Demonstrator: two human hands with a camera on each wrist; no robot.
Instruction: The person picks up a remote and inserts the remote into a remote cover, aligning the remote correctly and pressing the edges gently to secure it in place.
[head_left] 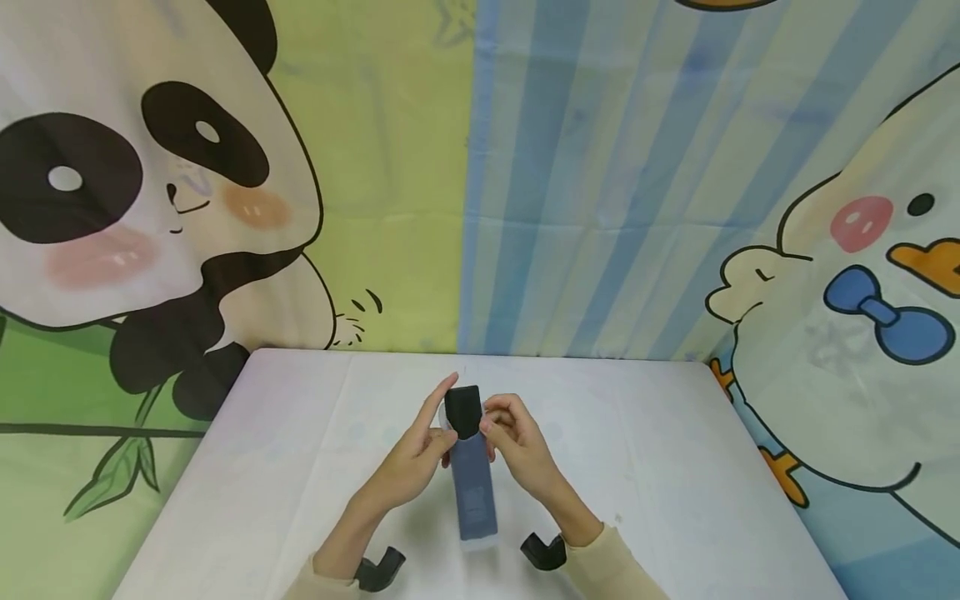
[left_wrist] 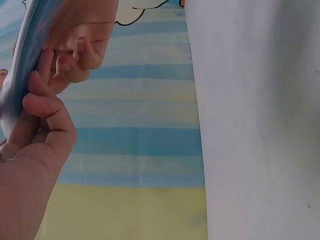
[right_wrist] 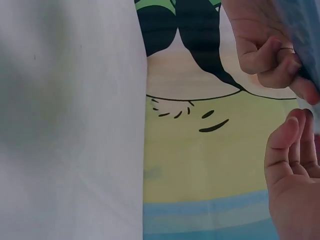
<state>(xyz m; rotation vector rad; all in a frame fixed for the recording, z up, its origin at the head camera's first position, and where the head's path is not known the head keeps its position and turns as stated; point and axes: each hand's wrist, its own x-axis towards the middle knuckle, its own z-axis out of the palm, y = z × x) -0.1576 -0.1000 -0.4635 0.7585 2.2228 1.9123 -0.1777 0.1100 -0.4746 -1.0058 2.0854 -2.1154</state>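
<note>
A long blue-grey pouch [head_left: 474, 492] with a black upper end [head_left: 462, 408] stood out just below the middle of the head view, tilted slightly, its lower end reaching toward the bottom edge. A pale, see-through strip [head_left: 480, 543] showed under that lower end.

The left hand [head_left: 412, 462] pinched the pouch from its left side, thumb on the front near the black end and forefinger stretched upward beside it. The right hand [head_left: 522, 446] pinched the opposite edge, thumb and fingertips close to where black met blue, the other fingers bent.

In the left wrist view, the pouch ran along the upper left with both hands against it; in the right wrist view, it cut across the upper right corner.

A white table [head_left: 300, 467] spread across the lower half of the head view. Black curved pieces [head_left: 382, 570] sat at both wrists, beside cream sleeves [head_left: 618, 567]. Behind hung a cloth [head_left: 397, 167] with a panda at upper left and a white bird at right.
</note>
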